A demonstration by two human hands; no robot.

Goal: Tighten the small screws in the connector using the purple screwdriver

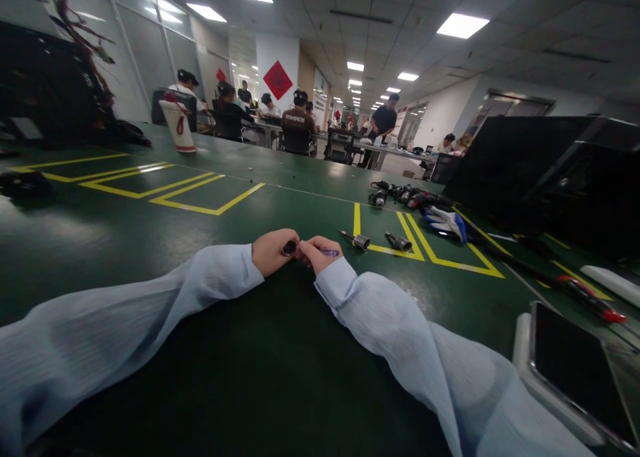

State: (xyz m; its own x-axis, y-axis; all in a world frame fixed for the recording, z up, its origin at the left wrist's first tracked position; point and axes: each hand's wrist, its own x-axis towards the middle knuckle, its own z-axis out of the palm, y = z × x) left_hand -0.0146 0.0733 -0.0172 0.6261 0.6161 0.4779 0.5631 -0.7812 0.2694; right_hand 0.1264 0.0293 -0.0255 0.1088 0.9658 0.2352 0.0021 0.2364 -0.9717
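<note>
My left hand [274, 252] is closed around a dark cylindrical piece [289, 248], whose round end shows at the fingers. Touching it from the right, my right hand [321, 254] is closed on a thin purple item [329, 252]. The fingertips of both hands meet above the green table [210, 337]. To the right of my hands lie two metal socket-like pieces with thin shafts, one nearer [361, 242] and one farther right [401, 243], both on or beside yellow tape.
A phone [575, 364] lies at the right front. Behind it are a red-and-black tool [590, 298], white-blue gloves [447, 222], cables and dark monitors [540, 170]. A paper cup [179, 125] stands at the back left. People are at distant tables.
</note>
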